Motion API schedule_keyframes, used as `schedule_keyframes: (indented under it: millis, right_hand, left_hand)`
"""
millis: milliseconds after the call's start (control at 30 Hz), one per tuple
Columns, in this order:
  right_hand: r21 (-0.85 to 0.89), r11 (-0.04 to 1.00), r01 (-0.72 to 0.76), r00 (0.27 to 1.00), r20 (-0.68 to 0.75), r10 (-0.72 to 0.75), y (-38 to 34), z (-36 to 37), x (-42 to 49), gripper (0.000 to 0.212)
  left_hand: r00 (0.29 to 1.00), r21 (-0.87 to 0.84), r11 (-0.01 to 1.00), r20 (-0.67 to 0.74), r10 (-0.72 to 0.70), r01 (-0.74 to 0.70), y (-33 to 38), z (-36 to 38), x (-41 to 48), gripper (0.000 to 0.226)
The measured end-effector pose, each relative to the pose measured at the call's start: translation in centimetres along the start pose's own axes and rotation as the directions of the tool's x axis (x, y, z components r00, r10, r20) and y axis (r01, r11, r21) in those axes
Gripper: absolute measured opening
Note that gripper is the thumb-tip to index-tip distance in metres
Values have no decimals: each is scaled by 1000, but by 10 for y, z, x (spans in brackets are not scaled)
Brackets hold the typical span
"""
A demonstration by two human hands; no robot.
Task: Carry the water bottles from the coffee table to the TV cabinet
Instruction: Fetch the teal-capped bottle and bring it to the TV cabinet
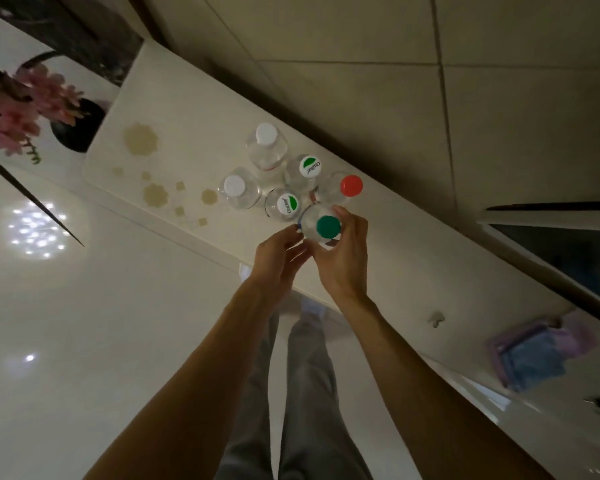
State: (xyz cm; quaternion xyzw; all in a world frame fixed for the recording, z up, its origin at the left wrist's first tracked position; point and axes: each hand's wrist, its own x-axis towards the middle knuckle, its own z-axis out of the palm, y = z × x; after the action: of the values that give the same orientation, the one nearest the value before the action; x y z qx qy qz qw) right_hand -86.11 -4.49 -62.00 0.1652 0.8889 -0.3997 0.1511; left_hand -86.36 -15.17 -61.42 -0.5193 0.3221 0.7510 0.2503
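Glossy white floor [84,306] fills the left of my feed, and a long cream bench [413,265] crosses it on a diagonal. Pink flowers [25,109] stand far left of the green-cap bottle [327,227]; a purple-and-blue cloth [534,355] lies on the bench well to its right.

That bottle sits at the near edge of a tight cluster on the bench. A red-cap bottle [351,185] is just beyond it, a logo-cap bottle [287,204] just to its left, and a second logo-cap bottle [310,166] behind those. A white-cap bottle [234,186] is further left, and a second white-cap bottle [266,134] furthest back.

My right hand [347,258] wraps the green-cap bottle, fingers [342,213] curled round its neck. The left hand [274,258] has loosely bent fingers [291,233] against the bottle's side. I cannot tell whether they grip.
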Motion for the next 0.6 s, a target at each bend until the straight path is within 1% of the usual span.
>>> schedule_keyframes:
  millis: [100, 233, 400, 600]
  right_hand:
    - [63, 997, -53, 999, 0, 53, 2, 6, 1, 55]
    - [76, 993, -90, 996, -14, 91, -1, 2, 5, 48]
    - [34, 996, -88, 996, 29, 87, -9, -5, 5, 47]
    - [-28, 994, -106, 991, 73, 108, -24, -27, -9, 41]
  left_hand:
    - [1000, -36, 999, 5, -7, 7, -1, 0, 1, 22]
    - [999, -37, 999, 37, -3, 5, 2, 5, -3, 20]
    - [998, -39, 999, 62, -2, 5, 7, 8, -16, 18]
    - [997, -52, 999, 80, -5, 9, 13, 4, -47, 30]
